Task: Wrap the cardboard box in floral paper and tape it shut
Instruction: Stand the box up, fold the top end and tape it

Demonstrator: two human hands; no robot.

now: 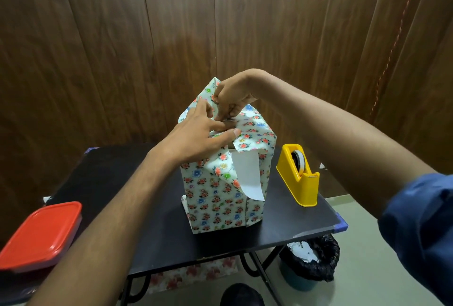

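While left hand (196, 131) lay flat w/ straight fingers pressing floral paper (255, 131) atop box (215, 197), right hand (232, 97) pinched a fold there. Box stood mid-table (147, 232); yellow tape dispenser (300, 175) just right, red-lidded container (41, 234) near left.

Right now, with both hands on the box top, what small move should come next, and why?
Probably press the top fold flat with the left hand and free the right hand for the tape dispenser: a white-backed flap hangs loose, untaped.
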